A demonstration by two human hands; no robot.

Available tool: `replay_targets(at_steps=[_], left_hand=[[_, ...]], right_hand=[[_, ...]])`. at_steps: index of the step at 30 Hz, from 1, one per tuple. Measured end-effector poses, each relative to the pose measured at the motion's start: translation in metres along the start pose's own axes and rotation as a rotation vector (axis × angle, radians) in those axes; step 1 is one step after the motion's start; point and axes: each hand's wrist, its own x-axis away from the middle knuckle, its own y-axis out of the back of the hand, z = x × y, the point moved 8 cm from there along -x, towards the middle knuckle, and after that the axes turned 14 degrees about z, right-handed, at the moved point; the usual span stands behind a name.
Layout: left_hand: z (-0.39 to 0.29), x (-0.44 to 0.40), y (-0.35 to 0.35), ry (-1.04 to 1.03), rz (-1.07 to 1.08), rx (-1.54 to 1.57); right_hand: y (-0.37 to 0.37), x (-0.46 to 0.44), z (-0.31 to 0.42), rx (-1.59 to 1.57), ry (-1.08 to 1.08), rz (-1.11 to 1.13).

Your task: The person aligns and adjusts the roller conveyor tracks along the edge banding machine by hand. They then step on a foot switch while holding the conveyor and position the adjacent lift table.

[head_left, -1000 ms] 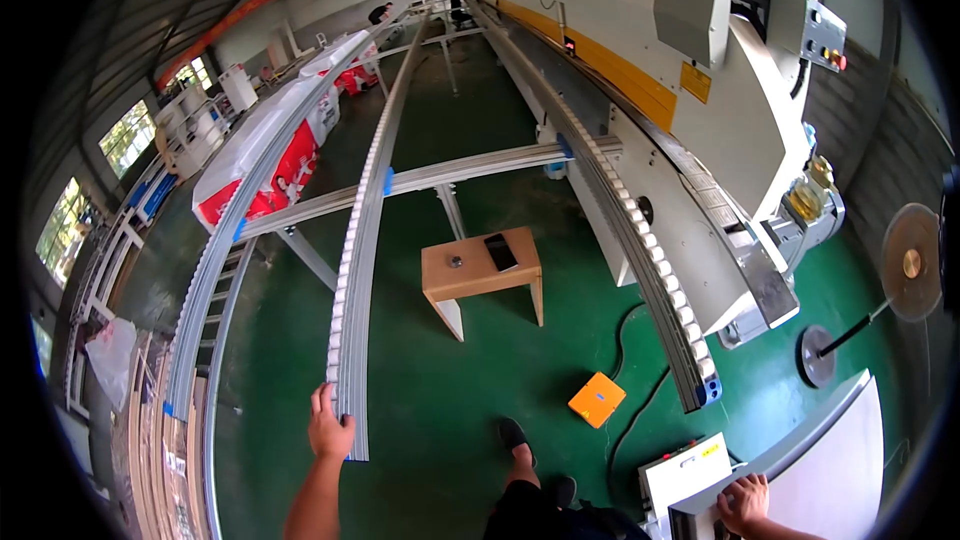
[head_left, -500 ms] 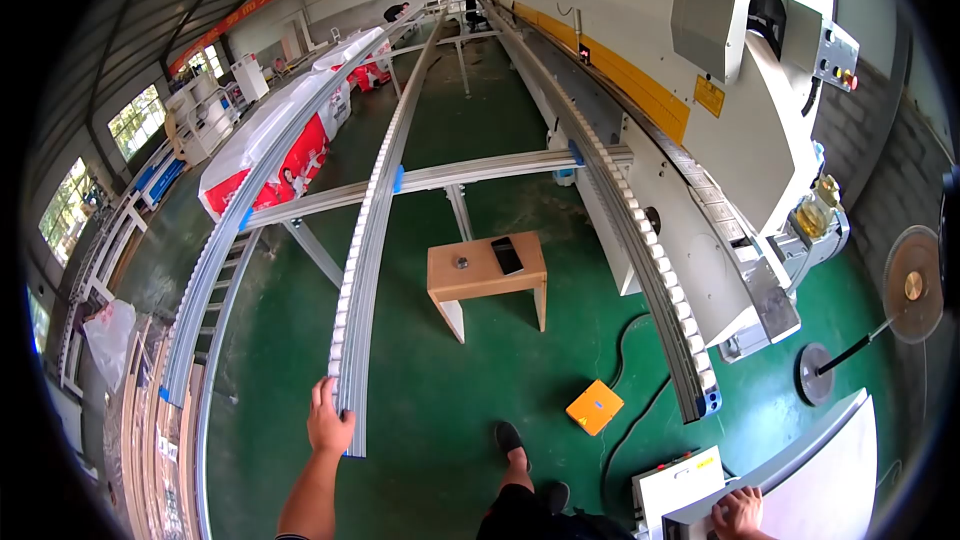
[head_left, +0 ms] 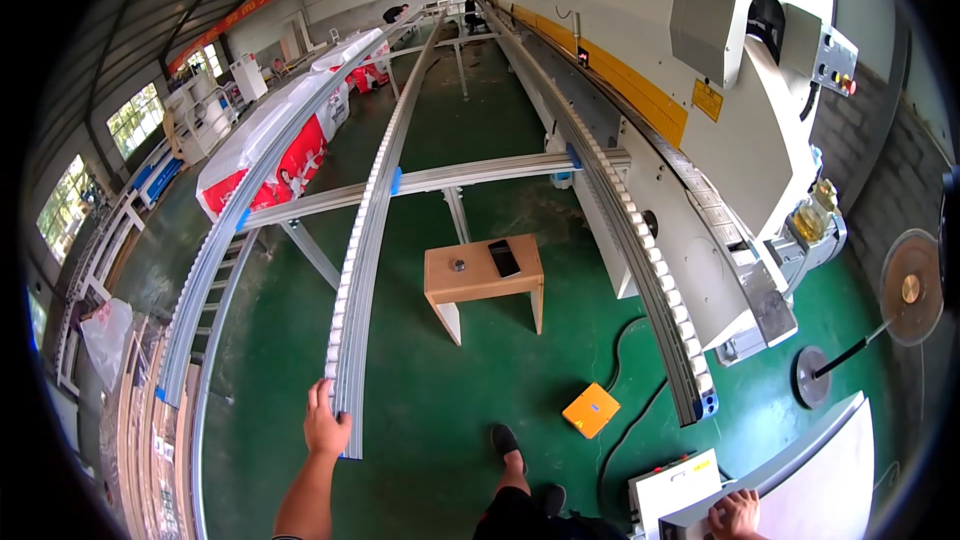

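My left hand (head_left: 325,428) is closed round the near end of the middle roller rail (head_left: 352,340), a long aluminium profile with a row of white rollers along its left side. The fingers lie over the rail's left edge and the thumb is on top. At the lower right, my right hand (head_left: 736,514) has its fingers curled over the edge of a curved white panel (head_left: 820,475), partly cut off by the frame. Just left of that hand stands a white box (head_left: 675,495) with a yellow label.
A small wooden stool (head_left: 470,280) with a phone (head_left: 504,258) stands between the rails. An orange box (head_left: 591,410) and cables lie on the green floor. A right roller rail (head_left: 650,270) runs beside a big machine (head_left: 640,30). A fan (head_left: 912,287) stands right. A person (head_left: 473,12) is far off.
The view has shifted very slightly. Both hands keep their places on the rail and the panel.
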Motion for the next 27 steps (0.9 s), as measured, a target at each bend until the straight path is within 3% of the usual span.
replay_targets(at_steps=[27], left_hand=[[0.001, -0.001, 0.000, -0.012, 0.005, -0.002]], right_hand=[[-0.003, -0.001, -0.007, -0.013, 0.027, -0.044]])
